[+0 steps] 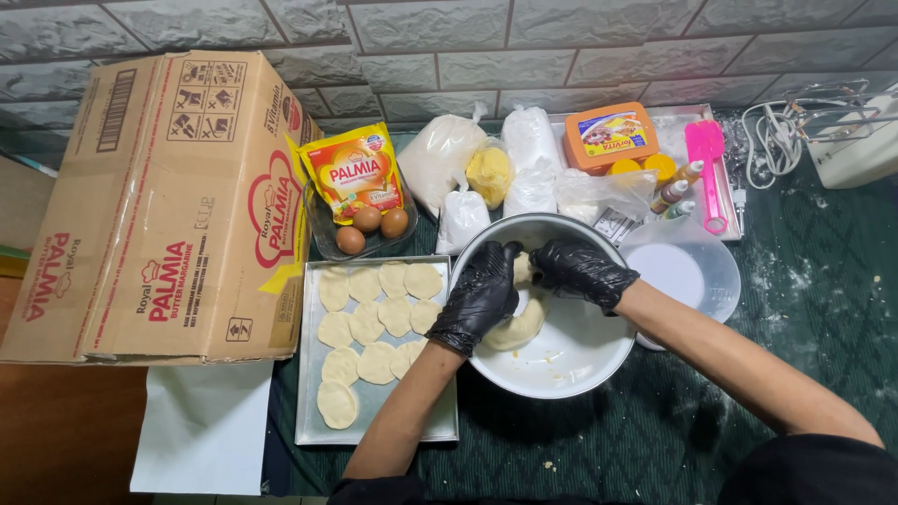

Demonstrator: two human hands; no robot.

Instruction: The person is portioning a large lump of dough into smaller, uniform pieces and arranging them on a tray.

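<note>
Both my hands wear black gloves and reach into a round metal bowl (pixel 580 360) at the middle of the table. My left hand (pixel 479 297) presses on a pale lump of dough (pixel 520 327) in the bowl. My right hand (pixel 580 271) grips the far end of the same dough near the bowl's back rim. To the left lies a metal baking tray (pixel 309 411) holding several flat oval dough pieces (pixel 376 363).
A large cardboard box (pixel 159 206) stands at the left. Behind the tray a glass dish (pixel 323 238) holds three eggs (pixel 367 220) and a yellow pouch (pixel 355 173). Bags of white powder (pixel 440 154), an orange tub (pixel 610 136), a pink spatula (pixel 706 159), a plastic lid (pixel 687 266) and a hand mixer (pixel 842 140) sit behind.
</note>
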